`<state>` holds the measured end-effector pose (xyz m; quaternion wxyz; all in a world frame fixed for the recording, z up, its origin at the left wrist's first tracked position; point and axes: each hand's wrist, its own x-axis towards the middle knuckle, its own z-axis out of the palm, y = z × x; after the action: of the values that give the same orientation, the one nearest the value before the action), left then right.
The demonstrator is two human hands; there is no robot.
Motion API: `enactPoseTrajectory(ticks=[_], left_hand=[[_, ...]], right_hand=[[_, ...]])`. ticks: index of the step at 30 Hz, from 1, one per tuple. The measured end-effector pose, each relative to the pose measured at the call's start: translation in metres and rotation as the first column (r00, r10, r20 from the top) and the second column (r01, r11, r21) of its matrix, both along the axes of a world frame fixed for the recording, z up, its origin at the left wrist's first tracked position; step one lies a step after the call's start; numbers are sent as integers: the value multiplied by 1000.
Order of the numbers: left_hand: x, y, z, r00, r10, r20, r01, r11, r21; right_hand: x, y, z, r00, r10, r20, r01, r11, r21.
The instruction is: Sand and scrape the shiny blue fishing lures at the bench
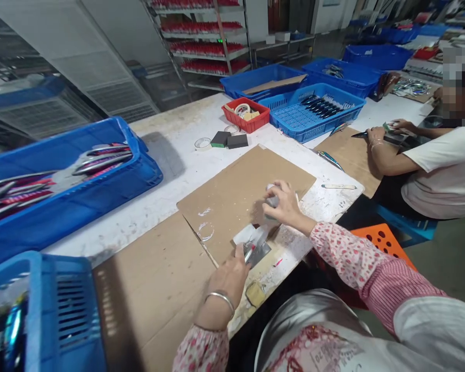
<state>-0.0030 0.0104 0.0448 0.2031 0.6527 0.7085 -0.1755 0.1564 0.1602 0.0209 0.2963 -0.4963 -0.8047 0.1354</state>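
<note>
My right hand (284, 206) is curled round a small whitish container (272, 194), raised just over the cardboard sheet (251, 181). Its exact kind is blurred. Lower down, my left hand (228, 281) closes its fingers on a slim white object with a red tip (250, 253), too blurred to name. Around those fingers lie a white paper scrap (243, 235) and a dark grey flat sheet (261, 255). White smears and a ring-shaped mark show on the cardboard.
Left, a blue bin (139, 165) holds fishing lures; a lighter blue basket (70, 305) stands nearer. Beyond the cardboard are black-and-green blocks (237, 141), tape rolls, a red tray (236, 118) and a blue basket (306, 132) of dark lures. A co-worker (430, 160) sits right.
</note>
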Motion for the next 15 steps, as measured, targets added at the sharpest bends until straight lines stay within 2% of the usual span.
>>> enactPoseTrajectory(ticks=[4, 6, 9, 11, 13, 15], left_hand=[[7, -1, -2, 998, 50, -33, -49, 999, 21], [9, -2, -4, 996, 80, -46, -79, 997, 26], [7, -5, -6, 996, 84, -18, -83, 995, 47], [5, -8, -8, 996, 83, 26, -84, 994, 66], [3, -11, -11, 993, 95, 77, -101, 991, 84], [1, -13, -15, 986, 110, 128, -125, 986, 110]], right_hand=[[-39, -48, 2, 988, 143, 52, -142, 990, -22], [-49, -59, 0, 974, 213, 83, -213, 977, -11], [-38, -40, -4, 970, 211, 124, -214, 977, 11], [-21, -13, -6, 985, 110, 130, -109, 994, -17], [-8, 10, -6, 998, -12, 61, 17, 997, -81], [-6, 18, -6, 996, -80, -45, 75, 990, -117]])
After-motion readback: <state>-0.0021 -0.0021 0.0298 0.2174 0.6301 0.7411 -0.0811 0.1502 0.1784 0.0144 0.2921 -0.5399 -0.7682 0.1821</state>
